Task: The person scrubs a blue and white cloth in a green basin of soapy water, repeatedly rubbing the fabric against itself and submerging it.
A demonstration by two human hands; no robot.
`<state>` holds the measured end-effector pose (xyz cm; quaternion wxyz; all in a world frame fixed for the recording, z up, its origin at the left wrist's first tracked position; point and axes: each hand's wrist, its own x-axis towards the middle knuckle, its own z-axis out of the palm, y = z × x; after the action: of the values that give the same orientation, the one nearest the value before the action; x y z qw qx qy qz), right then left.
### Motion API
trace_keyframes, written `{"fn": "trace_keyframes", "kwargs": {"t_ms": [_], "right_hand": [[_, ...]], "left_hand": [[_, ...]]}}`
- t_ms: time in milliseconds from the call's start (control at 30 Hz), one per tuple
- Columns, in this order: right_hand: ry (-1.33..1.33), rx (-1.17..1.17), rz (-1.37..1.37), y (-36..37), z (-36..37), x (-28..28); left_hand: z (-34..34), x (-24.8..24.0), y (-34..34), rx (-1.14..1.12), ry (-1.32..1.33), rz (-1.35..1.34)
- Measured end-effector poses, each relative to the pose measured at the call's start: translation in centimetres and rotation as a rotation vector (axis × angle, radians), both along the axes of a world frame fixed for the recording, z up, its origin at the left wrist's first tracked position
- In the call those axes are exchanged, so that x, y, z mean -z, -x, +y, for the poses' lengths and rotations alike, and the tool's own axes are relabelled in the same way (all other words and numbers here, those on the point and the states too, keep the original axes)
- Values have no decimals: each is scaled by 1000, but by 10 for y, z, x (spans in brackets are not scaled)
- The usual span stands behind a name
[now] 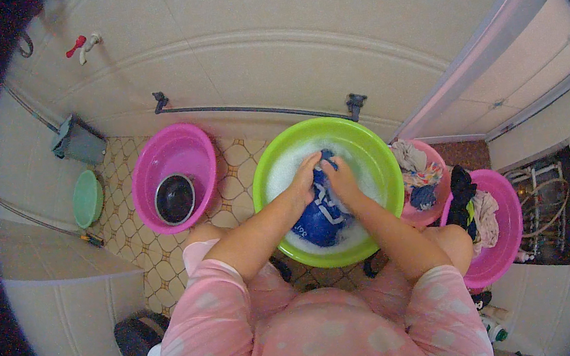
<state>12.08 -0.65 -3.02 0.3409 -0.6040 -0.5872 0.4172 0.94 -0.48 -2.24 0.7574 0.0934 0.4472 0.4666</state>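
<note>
1. Head view, center of frame: the left hand (pixel 307 174) is closed on the upper end of a blue cloth (pixel 321 217).
2. Right hand (pixel 342 178), just beside the left: fingers bent and closed on the same end of the cloth.
3. The cloth bears white markings. It lies in the green basin (pixel 385 168), partly in white suds (pixel 282 173), its lower part toward the near rim.
4. Left of center: a pink tub (pixel 182 143) stands apart from the green basin. A dark, round pot (pixel 176 199) sits inside it.
5. Right of center: a pale pink basin (pixel 435 155) holds mixed clothes (pixel 409 156).
6. Farther right: a magenta basin (pixel 509 228) holds black fabric (pixel 463 187) and pale fabric (pixel 485 213).
7. Left edge: a small green bowl (pixel 88 199) is near a gray bin (pixel 82 141).
8. Upper left: a tap (pixel 89 43) with a red handle projects from the wall.
9. Above the green basin: a dark rail (pixel 251 110) runs along the wall.
10. Right edge: pipes (pixel 539 181) show in a wall recess.
11. Lower frame: pink sleeves (pixel 206 316) with pale spots cover the upper arms; the forearms are bare.
</note>
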Motion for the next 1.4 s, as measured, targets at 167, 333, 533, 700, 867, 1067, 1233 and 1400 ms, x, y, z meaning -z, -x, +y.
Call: {"fn": "trace_keyframes", "kwargs": {"t_ms": [167, 333, 533, 700, 867, 1067, 1233, 1400], "right_hand": [[-114, -209, -25, 31, -36, -54], [-435, -436, -247, 19, -35, -55], [-521, -369, -724, -3, 6, -45], [-187, -122, -381, -9, 18, -14], [-97, -126, -403, -25, 13, 24], [-96, -242, -495, -31, 16, 43], [-31, -84, -176, -6, 11, 27], [-267, -237, -78, 16, -25, -33]], "left_hand": [[7, 26, 21, -43, -96, -123], [-3, -22, 6, 79, -18, -99], [-9, -16, -7, -25, 52, -221], [-1, 4, 2, -54, 75, -149], [3, -4, 3, -125, 6, 269], [3, 9, 11, -80, -41, 219], [0, 18, 6, -86, -35, -64], [-1, -8, 10, 41, 52, -139]]}}
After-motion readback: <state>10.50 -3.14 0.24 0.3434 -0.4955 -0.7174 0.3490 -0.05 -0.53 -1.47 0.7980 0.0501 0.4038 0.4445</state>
